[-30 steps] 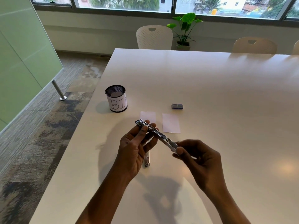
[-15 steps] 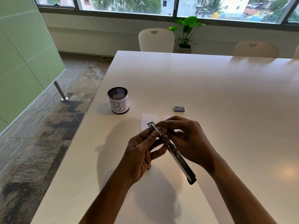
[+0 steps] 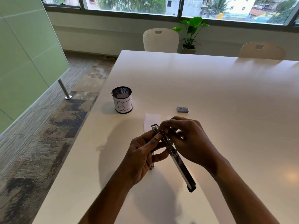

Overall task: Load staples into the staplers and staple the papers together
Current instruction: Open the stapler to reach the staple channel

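Metal stapler (image 3: pixel 174 156), opened out, rigid and likely light, is being gripped by left hand (image 3: pixel 142 157) while right hand (image 3: pixel 187 139) is pinching its staple channel.

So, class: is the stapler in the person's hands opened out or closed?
Opened out. The stapler lies unfolded in one long line, its top arm swung back toward the camera, while the right hand works at the exposed metal channel.
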